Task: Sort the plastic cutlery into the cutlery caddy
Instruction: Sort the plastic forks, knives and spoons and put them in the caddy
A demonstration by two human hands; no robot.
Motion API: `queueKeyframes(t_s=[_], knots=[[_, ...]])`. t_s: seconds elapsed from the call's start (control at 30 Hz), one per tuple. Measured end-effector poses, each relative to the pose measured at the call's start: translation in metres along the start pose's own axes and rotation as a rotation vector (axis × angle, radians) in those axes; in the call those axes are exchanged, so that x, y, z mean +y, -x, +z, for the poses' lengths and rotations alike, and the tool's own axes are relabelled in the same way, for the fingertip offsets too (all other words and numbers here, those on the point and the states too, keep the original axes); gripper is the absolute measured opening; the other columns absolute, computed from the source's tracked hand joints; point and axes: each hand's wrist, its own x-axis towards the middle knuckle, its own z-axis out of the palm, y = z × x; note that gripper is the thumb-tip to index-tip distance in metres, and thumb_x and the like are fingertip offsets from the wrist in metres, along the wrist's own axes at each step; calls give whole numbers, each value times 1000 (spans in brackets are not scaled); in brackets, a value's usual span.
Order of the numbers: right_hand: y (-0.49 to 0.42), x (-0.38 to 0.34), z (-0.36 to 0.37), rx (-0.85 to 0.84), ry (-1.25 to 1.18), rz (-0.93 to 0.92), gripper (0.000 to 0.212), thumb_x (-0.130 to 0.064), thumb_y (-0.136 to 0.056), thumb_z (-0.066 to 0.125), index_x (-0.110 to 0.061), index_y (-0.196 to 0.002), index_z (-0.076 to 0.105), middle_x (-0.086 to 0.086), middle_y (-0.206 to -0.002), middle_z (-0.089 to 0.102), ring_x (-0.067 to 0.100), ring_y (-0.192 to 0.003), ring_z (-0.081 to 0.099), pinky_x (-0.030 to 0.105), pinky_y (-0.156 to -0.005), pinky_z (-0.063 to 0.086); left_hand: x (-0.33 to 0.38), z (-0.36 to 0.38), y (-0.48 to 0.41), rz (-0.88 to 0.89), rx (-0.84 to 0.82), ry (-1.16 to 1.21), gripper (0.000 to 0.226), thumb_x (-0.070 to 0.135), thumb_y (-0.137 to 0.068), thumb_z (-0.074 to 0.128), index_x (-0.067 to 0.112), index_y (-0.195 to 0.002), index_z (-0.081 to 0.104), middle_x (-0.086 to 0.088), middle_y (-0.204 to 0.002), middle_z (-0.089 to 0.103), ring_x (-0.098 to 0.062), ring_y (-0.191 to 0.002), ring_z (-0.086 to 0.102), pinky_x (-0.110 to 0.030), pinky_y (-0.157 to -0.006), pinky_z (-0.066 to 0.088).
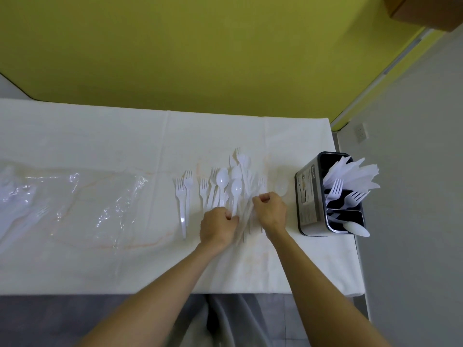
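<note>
**White plastic cutlery piled mid-surface, cutlery caddy at the right edge**

Forks and spoons lie in a loose pile at the middle of the cloth-covered surface. The left grip curls round blurred handles at the pile's near end. The right grip sits curled just beside it; whether it holds anything I cannot tell. The caddy holds knives, forks and a spoon in separate compartments. Clear wrapping lies toward the left edge.

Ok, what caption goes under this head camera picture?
Left hand and right hand grip plastic cutlery on the table beside the caddy.
</note>
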Motion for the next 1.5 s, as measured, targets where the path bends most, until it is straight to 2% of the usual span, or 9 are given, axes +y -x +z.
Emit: queueKeyframes(t_s=[0.2,0.5,0.77,0.93,1.0,1.1,1.27,1.37,1.5], knots=[[-8,-3,-11,77,-78,-89,12,-23,-103,37,-13,-108,42,5,-83,67,23,-78,64,47,-74,56,-30,-12,6,9,88,234,24,24,-85,69,9,-68,59,-1,-58,65,-19,-59,69,-40,-69,58],[-2,-3,10,-18,140,-91,34,-33,-83,76,-9,-95,55,6,-86,64,24,-77,66,38,-73,58,-28,-21,5,123,187,37,25,32,-86,68,17,-97,51,4,-91,55,-12,-77,57,-23,-68,42],[-10,1,0,-54,135,-42,17,-11,-82,64,5,-75,64,17,-65,69,29,-58,70,46,-64,61,7,2,0,214,16,-116,29,40,-85,64,15,-98,58,4,-98,52,-19,-84,58,-29,-67,47],[-4,2,-15,-81,63,-49,16,-12,-87,60,-1,-96,53,19,-89,65,28,-68,69,24,-44,51,10,3,-4,173,19,-181,30,14,-86,56,13,-60,41,-1,-68,40,-20,-63,44,-25,-51,32],[-7,0,-15,-80,54,-68,18,-12,-88,61,-6,-100,49,14,-90,62,29,-70,68,28,-48,54,5,1,-3,170,13,-154,35,9,-83,54,11,-53,36,-1,-60,38,-17,-57,41,-25,-47,32],[-12,-3,-5,-71,178,-115,25,-20,-86,69,-7,-97,51,10,-83,62,29,-72,67,39,-62,58,-4,0,-1,147,23,-89,20,11,-81,55,4,-63,57,-6,-70,58,-20,-68,56,-34,-58,48],[-16,-9,6,-108,285,-121,20,-24,-83,66,-7,-80,56,9,-73,62,22,-59,57,23,-43,35,-14,-10,7,168,12,33,7,14,-82,61,14,-75,61,2,-72,62,-14,-68,60,-27,-59,48],[-9,-13,-2,-126,249,-95,23,-24,-84,63,-3,-75,58,18,-76,70,27,-62,66,30,-53,50,-15,-18,12,196,-10,127,5,15,-83,63,16,-83,58,3,-69,63,-14,-67,62,-29,-65,52],[8,-18,-25,-147,54,-129,17,-15,-85,65,0,-90,64,16,-85,72,19,-65,71,41,-71,61,-6,-29,13,254,15,284,31,16,-88,65,32,-110,50,8,-82,69,-5,-77,65,-13,-68,49]])
